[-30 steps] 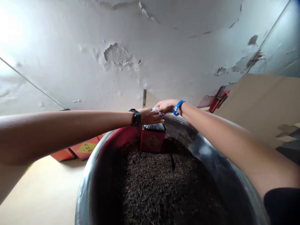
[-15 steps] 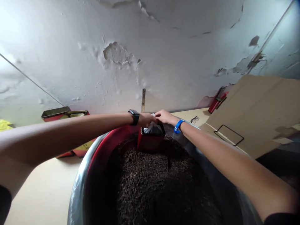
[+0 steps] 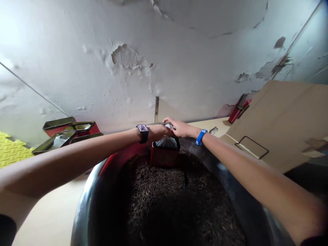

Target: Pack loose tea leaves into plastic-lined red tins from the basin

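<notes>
A red square tin [image 3: 164,158] with a dark rim stands on dark loose tea leaves [image 3: 153,191] at the far side of a large metal tub [image 3: 85,201]. A whitish clear plastic bag [image 3: 166,142] lines the tin, its gathered neck rising above the rim. My left hand [image 3: 160,130], below a black watch, is closed on the bag's neck from the left. From the right, my right hand [image 3: 181,129], with a blue wristband, pinches the same neck, one finger raised over it. The fingertips partly hide the bag's top.
On the table [image 3: 51,205] at left stand several open red tins [image 3: 85,128], one with a plastic bag inside. Yellow foam matting [image 3: 12,150] lies beyond. At right are eyeglasses [image 3: 213,130], a red tin [image 3: 238,111] and a large cardboard box [image 3: 279,119]. A peeling wall rises behind.
My right hand has shifted slightly around the bag's neck, its index finger now lifted and extended leftward. My left forearm has dropped a little and the wrist has turned, showing the lit watch face.
</notes>
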### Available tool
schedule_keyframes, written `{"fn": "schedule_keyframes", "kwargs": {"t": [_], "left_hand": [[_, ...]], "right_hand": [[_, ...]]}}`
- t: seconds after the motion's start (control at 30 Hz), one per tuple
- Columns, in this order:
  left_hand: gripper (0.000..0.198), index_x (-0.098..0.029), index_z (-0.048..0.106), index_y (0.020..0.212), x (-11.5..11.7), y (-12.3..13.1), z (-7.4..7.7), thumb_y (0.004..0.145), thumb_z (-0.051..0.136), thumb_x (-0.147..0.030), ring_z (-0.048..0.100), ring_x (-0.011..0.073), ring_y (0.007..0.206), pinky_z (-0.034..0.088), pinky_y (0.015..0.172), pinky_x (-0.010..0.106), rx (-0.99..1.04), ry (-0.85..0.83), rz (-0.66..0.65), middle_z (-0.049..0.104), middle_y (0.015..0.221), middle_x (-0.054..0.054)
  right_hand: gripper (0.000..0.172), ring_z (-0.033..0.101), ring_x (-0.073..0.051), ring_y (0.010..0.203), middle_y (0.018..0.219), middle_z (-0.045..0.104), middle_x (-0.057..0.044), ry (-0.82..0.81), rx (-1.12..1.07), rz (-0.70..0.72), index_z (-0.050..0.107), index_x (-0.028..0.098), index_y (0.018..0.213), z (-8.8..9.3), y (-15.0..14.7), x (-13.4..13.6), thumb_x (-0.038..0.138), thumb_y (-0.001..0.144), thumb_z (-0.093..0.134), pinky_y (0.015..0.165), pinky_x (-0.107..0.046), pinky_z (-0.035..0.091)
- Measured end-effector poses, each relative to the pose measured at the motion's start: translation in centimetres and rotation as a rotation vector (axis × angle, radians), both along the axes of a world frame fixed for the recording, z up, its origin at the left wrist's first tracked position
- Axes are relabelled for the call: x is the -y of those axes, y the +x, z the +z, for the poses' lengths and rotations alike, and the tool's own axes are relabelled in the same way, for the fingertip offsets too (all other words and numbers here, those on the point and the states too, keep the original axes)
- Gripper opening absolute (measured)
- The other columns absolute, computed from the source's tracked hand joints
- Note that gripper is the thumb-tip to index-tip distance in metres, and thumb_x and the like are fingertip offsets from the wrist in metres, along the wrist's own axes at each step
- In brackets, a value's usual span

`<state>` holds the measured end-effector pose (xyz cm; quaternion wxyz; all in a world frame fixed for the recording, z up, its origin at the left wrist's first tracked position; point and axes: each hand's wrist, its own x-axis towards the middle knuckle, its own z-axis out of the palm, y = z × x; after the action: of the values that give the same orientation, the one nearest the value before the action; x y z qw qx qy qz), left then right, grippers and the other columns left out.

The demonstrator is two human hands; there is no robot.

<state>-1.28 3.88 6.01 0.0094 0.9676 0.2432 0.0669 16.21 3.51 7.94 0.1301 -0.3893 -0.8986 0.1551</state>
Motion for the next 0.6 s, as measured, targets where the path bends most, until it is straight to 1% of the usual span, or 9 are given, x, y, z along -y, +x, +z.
{"fn": "schedule_keyframes", "kwargs": {"t": [0.03,0.07,0.13,0.2,0.3,0.37,0.43,0.53,0.6], "left_hand": [[0.043,-0.022,0.064,0.095,-0.1,0.2,0.3,0.065,0.041,-0.001,0.057,0.0140,0.088,0.041,0.079,0.024,-0.020,-0.004,0.009,0.065,0.099,0.003],[0.043,-0.023,0.064,0.096,-0.1,0.3,0.6,0.065,0.042,-0.002,0.057,0.0142,0.084,0.042,0.075,0.023,-0.029,-0.019,0.027,0.066,0.096,0.003],[0.043,-0.022,0.062,0.100,-0.2,0.4,0.9,0.064,0.045,-0.003,0.058,0.0143,0.076,0.042,0.067,0.023,-0.006,-0.088,0.059,0.066,0.092,0.004],[0.046,-0.019,0.059,0.102,-0.1,0.4,0.9,0.063,0.044,-0.002,0.058,0.0141,0.077,0.042,0.066,0.023,0.058,-0.159,0.067,0.066,0.092,0.005],[0.045,-0.019,0.055,0.105,0.3,0.1,0.1,0.066,0.042,-0.002,0.057,0.0128,0.091,0.043,0.076,0.024,0.269,-0.328,0.007,0.063,0.102,0.005],[0.032,-0.016,0.056,0.100,0.7,0.0,-0.7,0.071,0.045,-0.008,0.057,0.0124,0.092,0.043,0.078,0.025,0.444,-0.499,0.011,0.063,0.102,0.006],[0.018,-0.013,0.058,0.089,1.0,0.0,-1.3,0.075,0.050,-0.021,0.058,0.0118,0.083,0.044,0.072,0.024,0.610,-0.645,0.097,0.064,0.095,0.008],[0.024,-0.012,0.056,0.087,1.2,0.2,-1.8,0.076,0.052,-0.033,0.053,0.0079,0.061,0.038,0.053,0.020,0.735,-0.757,0.282,0.063,0.083,0.008],[0.028,-0.012,0.054,0.091,1.1,0.5,-1.9,0.075,0.053,-0.034,0.047,0.0061,0.053,0.031,0.046,0.019,0.727,-0.754,0.359,0.061,0.077,0.005]], "right_hand": [[0.051,0.050,-0.012,0.067,0.087,0.062,-0.004,-0.014,0.048,0.056,0.050,0.019,0.112,0.3,0.1,0.2,0.014,0.062,0.055,0.057,-0.022,0.033],[0.051,0.051,-0.013,0.069,0.089,0.062,-0.004,-0.026,0.104,0.102,0.052,0.020,0.111,0.6,0.2,0.3,0.013,0.060,0.057,0.058,-0.022,0.034],[0.040,0.052,-0.015,0.069,0.087,0.063,-0.005,-0.028,0.206,0.140,0.058,0.019,0.099,1.3,0.3,0.4,0.012,0.059,0.058,0.058,-0.024,0.035],[0.026,0.051,-0.014,0.063,0.077,0.062,-0.005,-0.010,0.251,0.100,0.062,0.018,0.084,2.0,0.2,0.4,0.009,0.061,0.054,0.057,-0.026,0.033],[0.013,0.047,-0.013,0.058,0.065,0.058,-0.005,0.005,0.273,0.041,0.062,0.018,0.066,2.9,-0.3,0.2,0.008,0.061,0.055,0.056,-0.028,0.030],[0.007,0.043,-0.012,0.054,0.057,0.053,-0.003,-0.015,0.287,0.001,0.060,0.018,0.058,3.3,-0.8,0.0,0.011,0.059,0.061,0.054,-0.028,0.028],[0.010,0.040,-0.010,0.051,0.050,0.048,-0.001,-0.062,0.296,-0.052,0.056,0.018,0.052,3.3,-1.2,-0.3,0.015,0.057,0.065,0.051,-0.027,0.027],[0.023,0.037,-0.009,0.046,0.044,0.042,0.000,-0.171,0.283,-0.173,0.051,0.017,0.047,2.7,-1.6,-0.7,0.025,0.063,0.064,0.047,-0.026,0.027],[0.030,0.034,-0.007,0.042,0.044,0.039,0.000,-0.263,0.243,-0.247,0.048,0.016,0.047,2.0,-1.6,-0.8,0.030,0.072,0.058,0.044,-0.025,0.027]]}}
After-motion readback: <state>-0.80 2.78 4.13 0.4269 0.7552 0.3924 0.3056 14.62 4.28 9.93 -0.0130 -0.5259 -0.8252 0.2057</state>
